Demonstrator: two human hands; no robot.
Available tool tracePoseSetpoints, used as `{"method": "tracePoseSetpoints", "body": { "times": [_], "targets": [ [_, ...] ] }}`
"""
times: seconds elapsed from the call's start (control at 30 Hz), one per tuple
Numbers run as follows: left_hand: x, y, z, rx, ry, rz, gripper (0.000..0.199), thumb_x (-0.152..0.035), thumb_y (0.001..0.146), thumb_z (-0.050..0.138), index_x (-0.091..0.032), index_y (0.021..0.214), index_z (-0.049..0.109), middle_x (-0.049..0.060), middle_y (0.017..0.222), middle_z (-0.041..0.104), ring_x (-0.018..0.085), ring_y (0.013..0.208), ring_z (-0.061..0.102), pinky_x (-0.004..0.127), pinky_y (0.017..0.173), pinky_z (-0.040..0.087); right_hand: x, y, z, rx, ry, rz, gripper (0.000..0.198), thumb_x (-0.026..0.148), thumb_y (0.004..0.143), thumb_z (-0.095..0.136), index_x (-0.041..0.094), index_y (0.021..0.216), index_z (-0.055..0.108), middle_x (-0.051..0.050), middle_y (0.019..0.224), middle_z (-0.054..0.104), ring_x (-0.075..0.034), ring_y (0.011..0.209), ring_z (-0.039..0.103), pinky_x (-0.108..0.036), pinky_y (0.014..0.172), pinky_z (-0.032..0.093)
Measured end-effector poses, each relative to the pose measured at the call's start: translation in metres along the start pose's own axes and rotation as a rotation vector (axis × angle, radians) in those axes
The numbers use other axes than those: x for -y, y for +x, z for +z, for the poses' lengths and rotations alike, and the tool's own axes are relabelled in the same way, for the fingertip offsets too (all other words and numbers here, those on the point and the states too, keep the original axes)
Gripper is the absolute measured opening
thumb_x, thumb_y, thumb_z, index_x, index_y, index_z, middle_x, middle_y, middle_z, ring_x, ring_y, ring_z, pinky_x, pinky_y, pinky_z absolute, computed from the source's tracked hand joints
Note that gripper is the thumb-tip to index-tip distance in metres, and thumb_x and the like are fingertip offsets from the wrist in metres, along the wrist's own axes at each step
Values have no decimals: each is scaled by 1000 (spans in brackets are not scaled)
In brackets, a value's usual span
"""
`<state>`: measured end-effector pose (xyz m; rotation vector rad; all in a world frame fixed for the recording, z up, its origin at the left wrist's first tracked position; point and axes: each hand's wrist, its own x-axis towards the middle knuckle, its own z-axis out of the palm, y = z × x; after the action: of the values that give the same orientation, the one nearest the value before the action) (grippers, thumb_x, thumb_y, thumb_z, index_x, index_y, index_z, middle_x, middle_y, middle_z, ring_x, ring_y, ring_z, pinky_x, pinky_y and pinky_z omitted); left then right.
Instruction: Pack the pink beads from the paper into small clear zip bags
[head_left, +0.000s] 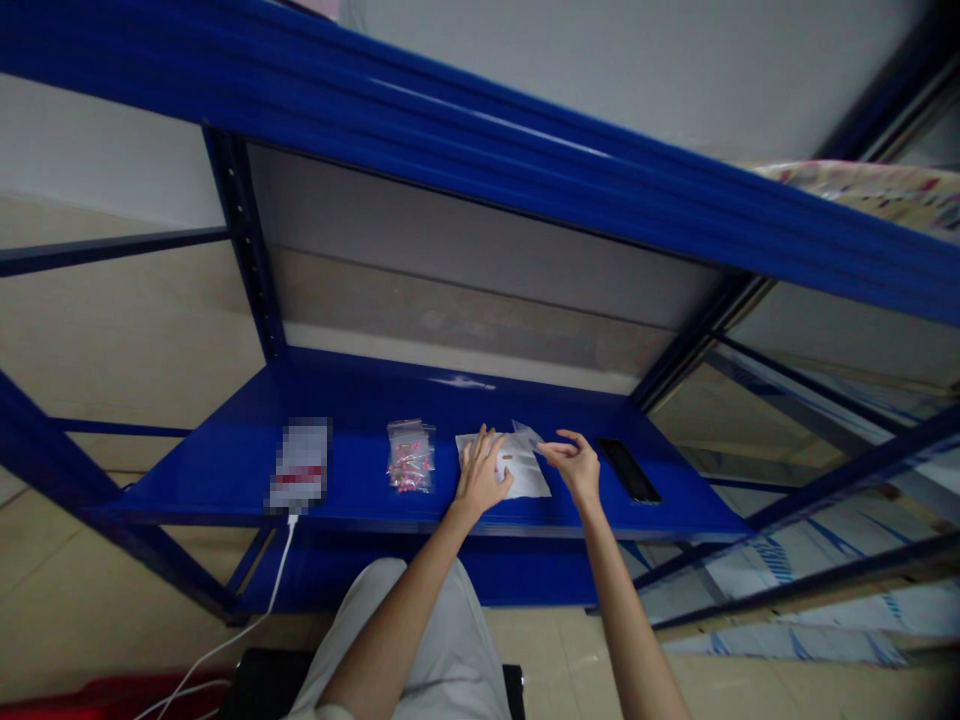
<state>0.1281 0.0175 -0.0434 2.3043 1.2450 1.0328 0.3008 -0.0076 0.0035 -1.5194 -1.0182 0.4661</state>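
Observation:
A white sheet (pixel 531 480) lies on the blue shelf, with a small brownish piece (pixel 508 457) on it. My left hand (pixel 482 475) rests on the sheet's left part, fingers spread, holding nothing that I can see. To its right, my right hand (pixel 574 465) pinches a small clear plastic bag (pixel 527 434) by its edge, above the sheet's right side. Left of my left hand is a stack of small clear zip bags (pixel 410 458) with pink and red bits inside.
A dark phone (pixel 628 470) lies right of my right hand. At the left, a blurred-out device (pixel 301 465) has a white cable (pixel 279 580) hanging over the shelf's front edge. The blue upper beam (pixel 480 130) crosses above, and uprights stand at both sides.

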Motion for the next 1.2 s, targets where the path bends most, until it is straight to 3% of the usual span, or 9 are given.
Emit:
{"method": "tracePoseSetpoints", "body": {
  "times": [0.4,0.57,0.73,1.07,1.2],
  "targets": [
    [1,0,1,-19,17,40,58,-22,72,52,-18,128,39,10,138,38,24,134,19,44,106,21,0,6,-7,114,-88,23,58,37,59,72,15,110,54,-6,70,72,-21,60,67,-31,56,56],
    [4,1,3,-28,-33,41,71,-37,75,56,-20,137,24,10,140,35,24,134,18,44,105,22,21,15,-4,261,-296,-110,50,33,64,69,16,109,57,-4,65,71,-20,53,65,-28,50,53],
    [12,3,12,-40,-70,-28,83,-43,75,59,-17,139,14,14,141,33,26,133,22,46,104,24,37,16,6,414,-406,-252,44,33,66,69,18,107,59,-3,68,72,-20,59,66,-27,53,50],
    [16,4,16,-95,-78,-25,64,-29,81,54,-13,135,22,18,131,45,26,126,37,46,100,30,31,1,14,563,-320,-322,45,35,66,70,17,106,59,-4,71,72,-22,68,68,-30,65,51],
    [14,3,14,-139,-101,-1,42,-20,83,49,-16,123,37,12,122,52,23,120,42,43,99,32,37,-6,15,585,-293,-347,42,33,67,70,18,105,60,-4,72,72,-22,71,68,-32,68,52]
  ]
}}
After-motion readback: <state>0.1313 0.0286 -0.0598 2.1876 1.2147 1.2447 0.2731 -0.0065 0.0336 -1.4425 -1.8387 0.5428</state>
